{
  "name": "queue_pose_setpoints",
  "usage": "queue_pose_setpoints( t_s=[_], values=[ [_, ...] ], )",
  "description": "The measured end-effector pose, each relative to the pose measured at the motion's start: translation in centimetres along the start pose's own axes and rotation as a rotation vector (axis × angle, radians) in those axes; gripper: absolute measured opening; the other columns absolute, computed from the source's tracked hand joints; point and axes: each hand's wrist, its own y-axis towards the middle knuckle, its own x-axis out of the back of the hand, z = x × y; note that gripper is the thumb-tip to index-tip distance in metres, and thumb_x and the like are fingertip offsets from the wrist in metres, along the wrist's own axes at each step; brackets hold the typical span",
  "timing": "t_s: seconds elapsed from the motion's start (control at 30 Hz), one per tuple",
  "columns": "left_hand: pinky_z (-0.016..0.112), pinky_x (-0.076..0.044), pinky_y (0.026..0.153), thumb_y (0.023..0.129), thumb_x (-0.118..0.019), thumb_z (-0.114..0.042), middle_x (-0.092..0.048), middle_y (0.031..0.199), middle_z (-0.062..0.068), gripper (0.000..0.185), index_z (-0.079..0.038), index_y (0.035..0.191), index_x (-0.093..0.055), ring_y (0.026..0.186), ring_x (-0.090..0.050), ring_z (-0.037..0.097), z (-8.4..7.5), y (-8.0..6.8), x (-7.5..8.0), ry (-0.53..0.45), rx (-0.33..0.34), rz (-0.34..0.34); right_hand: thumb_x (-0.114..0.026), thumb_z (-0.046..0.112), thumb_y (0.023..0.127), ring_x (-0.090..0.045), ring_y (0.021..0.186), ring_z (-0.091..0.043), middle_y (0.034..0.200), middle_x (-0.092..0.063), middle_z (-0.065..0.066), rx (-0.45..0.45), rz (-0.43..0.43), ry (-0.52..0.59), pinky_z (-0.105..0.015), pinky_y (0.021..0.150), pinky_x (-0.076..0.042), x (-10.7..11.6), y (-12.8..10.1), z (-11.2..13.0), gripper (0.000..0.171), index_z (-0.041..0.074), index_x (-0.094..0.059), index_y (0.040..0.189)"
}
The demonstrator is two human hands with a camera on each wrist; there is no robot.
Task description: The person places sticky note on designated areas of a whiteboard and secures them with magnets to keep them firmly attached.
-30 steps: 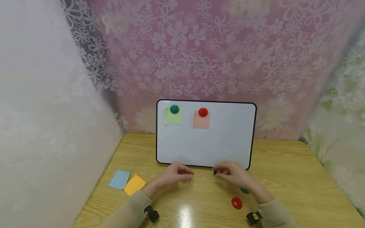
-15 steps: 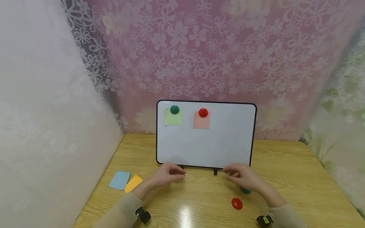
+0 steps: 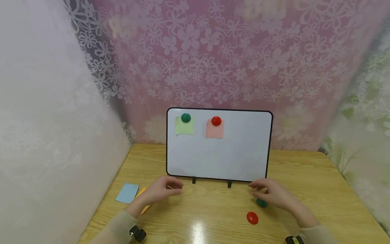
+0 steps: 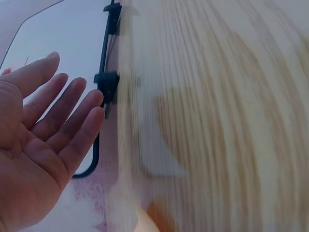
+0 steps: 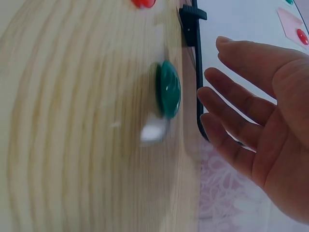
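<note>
A whiteboard with a black rim stands on two small black feet. On it, a green magnet holds a light green sticky note, and a red magnet holds a pink sticky note. My left hand, empty with fingers loosely bent, hovers left of the feet, partly hiding an orange sticky note. My right hand holds nothing; it is near a loose green magnet on the table. A loose red magnet lies closer to me.
A blue sticky note lies at the left of the wooden table. A pale wall covering rises along the left edge. Behind the board hangs a pink flowered covering, and another stands at the right.
Both hands have moved apart from the board's feet, the left hand leftward and the right hand rightward. The feet have come into full view, while the left arm now covers more of the orange note.
</note>
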Motion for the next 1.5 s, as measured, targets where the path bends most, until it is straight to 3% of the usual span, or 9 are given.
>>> queue_pose_setpoints(
  t_s=[0.27, 0.47, 0.77, 1.13, 1.37, 1.5],
  values=[
    [0.034, -0.058, 0.092, 0.105, -0.073, -0.018, -0.074, 0.125, 0.009, 0.029, -0.005, 0.131, -0.074, 0.111, -0.068, 0.021, 0.9, -2.1, 2.7, 0.115, -0.025, -0.017, -0.081, 0.026, 0.098, -0.07, 0.106, -0.029, 0.124, -0.074, -0.008, -0.035, 0.021, -0.069, -0.04, 0.084, -0.061, 1.0, -1.3, -0.8, 0.039, 0.004, -0.074, 0.13],
    [0.036, -0.058, 0.09, 0.103, -0.075, -0.017, -0.074, 0.125, 0.01, 0.028, -0.004, 0.128, -0.075, 0.111, -0.068, 0.027, 1.8, -3.8, 4.7, 0.215, -0.019, -0.091, -0.085, 0.028, 0.094, -0.071, 0.104, -0.026, 0.122, -0.075, -0.005, -0.05, 0.022, -0.114, -0.037, 0.084, -0.06, 1.4, -2.1, -1.5, 0.041, 0.005, -0.075, 0.127],
    [0.051, -0.059, 0.092, 0.096, -0.083, -0.012, -0.075, 0.119, 0.004, 0.023, -0.007, 0.118, -0.079, 0.11, -0.068, 0.032, 3.1, -5.3, 6.6, 0.42, -0.001, -0.185, -0.091, 0.034, 0.088, -0.07, 0.102, -0.023, 0.117, -0.074, 0.0, -0.055, 0.047, -0.17, -0.037, 0.084, -0.059, 1.6, -2.8, -2.7, 0.047, 0.008, -0.077, 0.124],
    [0.054, -0.058, 0.092, 0.088, -0.089, -0.011, -0.074, 0.115, 0.003, 0.027, -0.008, 0.114, -0.08, 0.11, -0.07, 0.034, 4.7, -5.5, 7.6, 0.549, -0.036, -0.173, -0.093, 0.035, 0.084, -0.068, 0.097, -0.017, 0.11, -0.072, 0.006, -0.065, 0.065, -0.195, -0.035, 0.081, -0.058, 1.6, -3.2, -2.9, 0.047, 0.009, -0.078, 0.12],
    [0.048, -0.059, 0.088, 0.088, -0.087, -0.007, -0.075, 0.108, 0.002, 0.025, -0.003, 0.112, -0.08, 0.102, -0.071, 0.029, 4.3, -5.4, 7.7, 0.626, -0.084, -0.121, -0.093, 0.035, 0.084, -0.069, 0.098, -0.019, 0.111, -0.073, 0.005, -0.034, 0.064, -0.206, -0.036, 0.081, -0.058, 1.4, -3.3, -2.8, 0.045, 0.009, -0.078, 0.119],
    [0.046, -0.06, 0.087, 0.088, -0.087, -0.004, -0.075, 0.107, 0.002, 0.025, -0.002, 0.112, -0.08, 0.101, -0.071, 0.029, 4.1, -5.3, 7.7, 0.627, -0.067, -0.107, -0.093, 0.034, 0.085, -0.069, 0.099, -0.021, 0.112, -0.073, 0.004, -0.031, 0.056, -0.217, -0.038, 0.083, -0.059, 1.3, -3.2, -2.6, 0.044, 0.01, -0.078, 0.118]
  ],
)
